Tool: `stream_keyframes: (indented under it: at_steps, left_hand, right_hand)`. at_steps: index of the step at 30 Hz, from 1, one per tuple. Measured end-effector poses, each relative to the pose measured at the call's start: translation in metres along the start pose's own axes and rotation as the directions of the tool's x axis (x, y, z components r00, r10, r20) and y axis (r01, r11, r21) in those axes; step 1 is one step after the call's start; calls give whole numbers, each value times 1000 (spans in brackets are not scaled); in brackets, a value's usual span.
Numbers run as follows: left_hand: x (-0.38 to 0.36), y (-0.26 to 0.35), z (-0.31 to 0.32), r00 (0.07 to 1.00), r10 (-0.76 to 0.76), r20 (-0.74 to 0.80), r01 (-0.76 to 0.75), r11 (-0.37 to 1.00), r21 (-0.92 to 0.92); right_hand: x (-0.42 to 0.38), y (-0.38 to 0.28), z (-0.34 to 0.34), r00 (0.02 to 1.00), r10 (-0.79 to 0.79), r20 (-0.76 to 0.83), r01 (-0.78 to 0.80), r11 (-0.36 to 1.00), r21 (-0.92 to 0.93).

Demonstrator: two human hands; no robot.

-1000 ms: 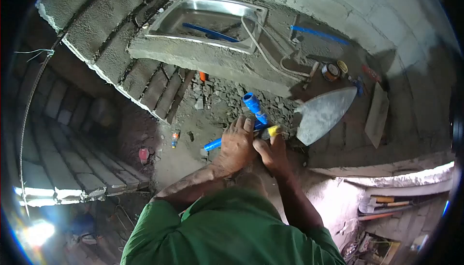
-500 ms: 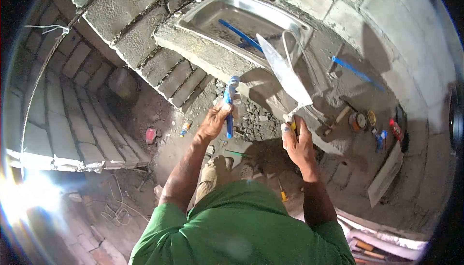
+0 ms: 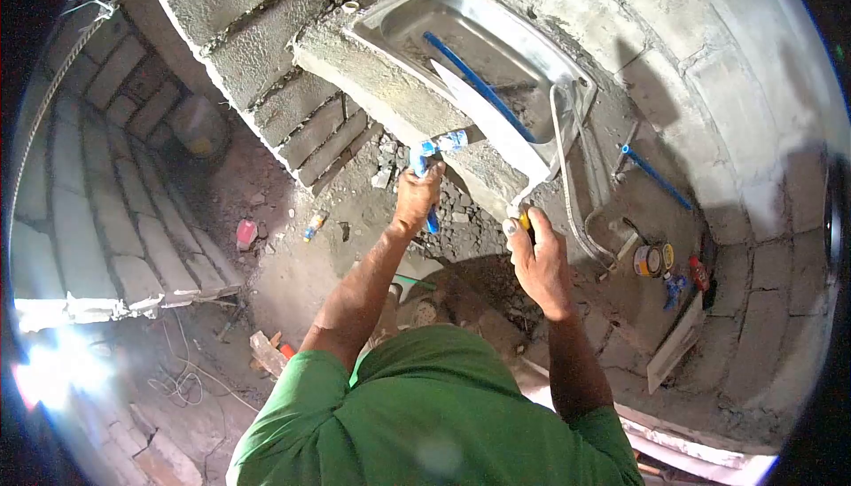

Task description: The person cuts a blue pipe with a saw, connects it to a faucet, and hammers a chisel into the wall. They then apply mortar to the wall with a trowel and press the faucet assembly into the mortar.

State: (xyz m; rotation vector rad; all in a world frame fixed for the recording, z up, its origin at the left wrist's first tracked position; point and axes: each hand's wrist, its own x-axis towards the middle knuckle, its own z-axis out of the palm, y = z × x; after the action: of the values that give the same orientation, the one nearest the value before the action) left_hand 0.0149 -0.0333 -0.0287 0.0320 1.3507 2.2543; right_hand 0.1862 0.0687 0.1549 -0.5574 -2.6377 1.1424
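Note:
My left hand [image 3: 417, 198] is wrapped round a blue pipe piece with a fitting [image 3: 441, 143] at its top, whose branch points to the right. My right hand [image 3: 541, 260] grips a trowel [image 3: 496, 127] by its yellow handle, and the long pale blade slants up and left across the front rim of a metal sink [image 3: 390, 47]. Inside the sink lies a longer blue pipe [image 3: 479, 87]. The blade and the blue fitting look apart from each other.
A bent metal bar [image 3: 565, 176] lies by the sink's right end. Another blue pipe [image 3: 658, 178], tape rolls [image 3: 651, 261] and blue fittings [image 3: 675, 291] lie at right. Rubble [image 3: 461, 207] covers the ground below the sink. Block walls [image 3: 762, 132] curve around; a bright lamp [image 3: 62, 371] shines at left.
The blue pipe piece has turned, so its fitting now points right toward the sink's front. My right hand and the trowel have shifted slightly left. The whole view has shifted a little.

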Motion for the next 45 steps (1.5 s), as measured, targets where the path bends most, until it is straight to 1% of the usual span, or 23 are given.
stream_keyframes:
  at_steps: [3, 5, 8, 9, 11, 13, 15, 17, 19, 21, 23, 29, 30, 31, 33, 35, 37, 38, 39, 40, 42, 44, 45]
  left_hand:
    - [8, -19, 4, 975, 200, -96, -176, 961, 216]
    - [11, -31, 9, 942, 310, -132, -269, 927, 261]
    - [5, -25, 12, 927, 369, -65, -319, 870, 375]
    - [2, -19, 13, 930, 362, -69, -314, 877, 364]
    - [-3, -9, 15, 908, 416, -58, -321, 777, 541]
    - [0, -17, 14, 914, 401, -68, -314, 802, 508]
    - [-4, -11, 14, 904, 427, -19, -339, 745, 574]
    - [-6, -10, 15, 919, 393, -17, -313, 757, 574]
    - [-9, -8, 18, 880, 474, -25, -390, 752, 531]
    - [-11, -4, 25, 893, 445, -69, -359, 795, 488]
    - [-14, 0, 30, 903, 418, -99, -322, 811, 488]
    - [-12, -13, 35, 887, 441, -141, -317, 800, 510]
    - [-14, -11, 37, 875, 460, -149, -336, 801, 496]
    - [-14, -9, 39, 874, 463, -148, -340, 800, 495]
    - [-13, -9, 39, 870, 455, -188, -313, 807, 501]
    - [-15, -9, 35, 874, 443, -200, -298, 814, 499]
    - [-20, 6, 35, 953, 254, -166, -139, 851, 507]
    - [-23, 7, 36, 934, 316, -170, -213, 869, 447]
    - [-5, -7, 29, 752, 656, -72, -535, 670, 515]
    - [2, -25, 19, 812, 578, -75, -457, 711, 534]
    - [0, -19, 21, 862, 501, -79, -382, 743, 550]
    - [-7, -17, 25, 981, 77, -178, -57, 992, 114]
    - [-16, -13, 30, 981, 66, -184, -45, 992, 114]
  right_hand:
    - [8, -22, 7, 999, -41, -12, 41, 999, -16]
    - [7, -26, 15, 997, -48, -52, 47, 999, -21]
    - [5, -10, 36, 980, -84, -178, 83, 996, -15]
    - [11, 1, 45, 990, -69, -119, 75, 996, 46]
    - [19, 5, 45, 998, -54, 35, 60, 971, -233]
    - [20, 5, 42, 999, 11, 50, 7, 939, -344]
    - [16, -18, 31, 991, -127, -46, 110, 955, -274]
    - [9, -32, 29, 989, -92, -117, 46, 938, -345]
    - [5, -28, 29, 931, -314, -184, 262, 929, -260]
    - [8, -2, 39, 968, -238, -76, 215, 948, -234]
    - [19, 2, 37, 998, 2, 56, 20, 920, -390]
    - [18, -4, 35, 941, -319, -116, 291, 933, -211]
    - [23, 13, 40, 943, -320, -97, 282, 917, -283]
    - [27, 28, 38, 985, -175, 8, 162, 896, -414]
    - [33, 25, 29, 989, -138, -51, 110, 924, -366]
    - [33, 8, 20, 959, -253, -131, 190, 911, -366]
    - [34, -5, 15, 936, -321, -144, 278, 926, -258]
    - [40, 1, 16, 936, -319, -150, 275, 927, -257]
    - [46, 12, 17, 959, -281, -44, 249, 906, -342]
    - [48, 19, 17, 972, -229, 60, 232, 874, -427]
    - [44, 10, 12, 963, -267, 15, 250, 877, -412]
    - [41, 3, 11, 931, -361, -48, 323, 881, -345]
    - [35, 8, 14, 935, -351, -40, 317, 884, -343]
